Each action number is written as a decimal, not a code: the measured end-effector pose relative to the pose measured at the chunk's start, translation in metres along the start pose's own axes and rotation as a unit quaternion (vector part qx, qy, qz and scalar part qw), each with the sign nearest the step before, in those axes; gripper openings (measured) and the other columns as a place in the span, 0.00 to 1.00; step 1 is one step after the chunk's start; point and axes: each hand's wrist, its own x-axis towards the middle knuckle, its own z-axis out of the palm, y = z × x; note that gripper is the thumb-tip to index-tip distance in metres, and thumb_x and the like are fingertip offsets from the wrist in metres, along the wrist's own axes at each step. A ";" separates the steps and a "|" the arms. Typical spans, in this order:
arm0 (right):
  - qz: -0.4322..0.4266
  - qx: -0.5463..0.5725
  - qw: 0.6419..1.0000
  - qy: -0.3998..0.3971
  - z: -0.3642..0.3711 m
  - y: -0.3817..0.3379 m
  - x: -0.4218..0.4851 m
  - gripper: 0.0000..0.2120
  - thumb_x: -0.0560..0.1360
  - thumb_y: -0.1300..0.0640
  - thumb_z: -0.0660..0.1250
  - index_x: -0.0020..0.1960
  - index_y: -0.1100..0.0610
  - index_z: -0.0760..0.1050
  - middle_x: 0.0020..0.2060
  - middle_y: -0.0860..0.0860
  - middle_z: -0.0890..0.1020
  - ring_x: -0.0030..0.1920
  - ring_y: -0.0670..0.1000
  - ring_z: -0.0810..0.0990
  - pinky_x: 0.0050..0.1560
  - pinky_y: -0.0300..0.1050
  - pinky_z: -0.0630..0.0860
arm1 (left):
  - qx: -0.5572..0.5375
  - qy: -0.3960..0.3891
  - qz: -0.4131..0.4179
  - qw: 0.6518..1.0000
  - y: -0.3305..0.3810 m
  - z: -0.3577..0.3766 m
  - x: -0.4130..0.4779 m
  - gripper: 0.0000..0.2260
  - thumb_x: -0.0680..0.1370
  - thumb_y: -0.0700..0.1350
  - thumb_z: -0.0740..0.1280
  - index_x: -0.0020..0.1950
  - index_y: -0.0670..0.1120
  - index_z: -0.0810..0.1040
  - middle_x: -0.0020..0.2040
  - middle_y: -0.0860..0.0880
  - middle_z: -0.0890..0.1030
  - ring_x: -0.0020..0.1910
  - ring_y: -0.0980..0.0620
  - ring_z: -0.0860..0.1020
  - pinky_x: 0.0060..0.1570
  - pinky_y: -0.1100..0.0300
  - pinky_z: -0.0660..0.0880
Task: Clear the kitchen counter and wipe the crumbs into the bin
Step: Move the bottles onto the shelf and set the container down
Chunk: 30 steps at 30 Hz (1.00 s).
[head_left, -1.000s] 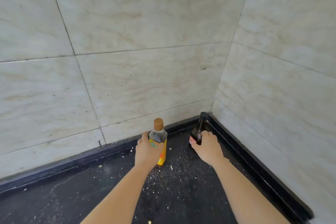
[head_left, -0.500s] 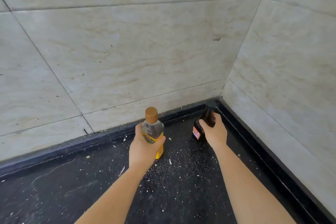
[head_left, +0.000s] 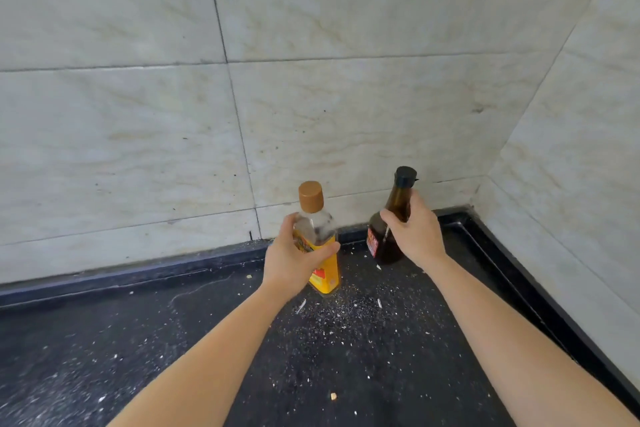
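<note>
We see the person's left hand (head_left: pixel 294 260) wrapped round the shoulder of the clear bottle with a yellow label and brown cap (head_left: pixel 327 267), and the right hand (head_left: pixel 415 236) closed on the neck of the dark brown glass bottle with a black cap (head_left: pixel 381 246); both bottles are near the back corner of the black speckled stone counter (head_left: pixel 138 340), just in front of the beige marbled wall tiles (head_left: pixel 311 114). We judge the main risk to be a slip; the dark bottle hangs tilted from its narrow neck alone, so its weight could pull it through the fingers onto the stone; a loose cap on either bottle could also leak. A bottle dragged low could scatter the pale crumbs (head_left: pixel 332 319) lying just in front of both bottles; that would widen the patch to be wiped. No bin is in view, so we cannot say how far the crumbs must go. Against half a second ago, the dark bottle has come up and away from the corner, and the right hand has shifted higher on its neck; the yellow-labelled bottle seems barely raised, though we cannot tell whether its base has left the counter; the left hand's hold looks unchanged.
</note>
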 end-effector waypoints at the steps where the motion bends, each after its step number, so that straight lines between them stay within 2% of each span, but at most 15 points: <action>1: -0.016 0.012 1.000 -0.005 0.002 -0.020 0.001 0.11 0.74 0.49 0.67 0.52 0.47 0.68 0.43 0.43 0.77 0.41 0.41 0.75 0.39 0.34 0.68 | -0.016 0.005 0.010 1.000 0.007 -0.018 -0.002 0.29 0.65 0.54 0.77 0.61 0.55 0.68 0.50 0.57 0.79 0.48 0.55 0.78 0.41 0.62 0.74; 4: -0.060 0.050 0.997 -0.009 0.015 -0.090 0.000 0.10 0.75 0.48 0.66 0.52 0.45 0.66 0.42 0.40 0.76 0.41 0.39 0.74 0.39 0.33 0.68 | -0.055 0.011 0.038 0.998 0.028 -0.084 -0.011 0.26 0.64 0.50 0.78 0.58 0.54 0.72 0.47 0.55 0.80 0.44 0.58 0.78 0.39 0.65 0.76; 6: -0.098 0.068 0.993 -0.005 0.028 -0.145 -0.007 0.10 0.75 0.47 0.65 0.52 0.44 0.66 0.41 0.39 0.75 0.40 0.39 0.75 0.37 0.33 0.68 | -0.059 0.020 0.069 0.996 0.039 -0.138 -0.022 0.22 0.65 0.49 0.78 0.54 0.54 0.73 0.46 0.57 0.79 0.41 0.64 0.77 0.35 0.72 0.73; 9: -0.147 0.079 0.986 0.007 0.049 -0.229 -0.028 0.11 0.74 0.45 0.65 0.50 0.46 0.67 0.39 0.40 0.76 0.38 0.39 0.76 0.34 0.35 0.69 | -0.051 0.028 0.099 0.993 0.052 -0.223 -0.043 0.19 0.65 0.50 0.78 0.51 0.56 0.73 0.44 0.60 0.78 0.40 0.67 0.76 0.33 0.75 0.71; 12: -0.187 0.091 0.978 0.029 0.069 -0.308 -0.057 0.11 0.72 0.44 0.66 0.48 0.48 0.69 0.37 0.42 0.77 0.37 0.39 0.76 0.33 0.35 0.68 | -0.050 0.025 0.127 0.990 0.061 -0.307 -0.068 0.18 0.66 0.50 0.77 0.51 0.55 0.74 0.45 0.56 0.80 0.39 0.65 0.78 0.34 0.71 0.74; 16: -0.213 0.108 0.970 0.053 0.106 -0.415 -0.107 0.11 0.71 0.43 0.67 0.44 0.48 0.68 0.35 0.43 0.77 0.35 0.38 0.75 0.32 0.33 0.66 | -0.072 0.035 0.148 0.986 0.065 -0.424 -0.107 0.18 0.66 0.48 0.77 0.53 0.50 0.76 0.46 0.51 0.83 0.42 0.54 0.83 0.40 0.62 0.78; 20: -0.238 0.139 0.960 0.041 0.145 -0.512 -0.151 0.13 0.70 0.44 0.68 0.45 0.52 0.71 0.37 0.46 0.78 0.37 0.42 0.76 0.34 0.36 0.69 | -0.089 0.044 0.162 0.982 0.067 -0.526 -0.140 0.21 0.67 0.46 0.77 0.57 0.47 0.76 0.49 0.49 0.83 0.45 0.50 0.84 0.46 0.54 0.80; 23: -0.271 0.164 0.948 0.008 0.169 -0.583 -0.176 0.10 0.71 0.46 0.68 0.43 0.50 0.72 0.37 0.47 0.78 0.38 0.43 0.78 0.35 0.37 0.70 | -0.103 0.075 0.185 0.974 0.072 -0.597 -0.162 0.27 0.64 0.48 0.77 0.61 0.49 0.73 0.55 0.47 0.81 0.48 0.50 0.83 0.49 0.51 0.80; 27: -0.311 0.210 0.926 -0.041 0.190 -0.668 -0.201 0.11 0.72 0.47 0.68 0.42 0.56 0.74 0.35 0.52 0.78 0.35 0.46 0.78 0.35 0.37 0.73 | -0.115 0.140 0.220 0.959 0.085 -0.677 -0.184 0.31 0.65 0.51 0.75 0.65 0.48 0.69 0.54 0.48 0.82 0.48 0.52 0.83 0.42 0.57 0.81; 30: -0.334 0.248 0.907 -0.067 0.205 -0.720 -0.217 0.09 0.74 0.49 0.67 0.38 0.52 0.73 0.32 0.49 0.76 0.30 0.40 0.77 0.30 0.29 0.72 | -0.087 0.185 0.230 0.952 0.092 -0.729 -0.198 0.30 0.68 0.55 0.74 0.66 0.47 0.70 0.52 0.51 0.83 0.47 0.54 0.83 0.42 0.57 0.81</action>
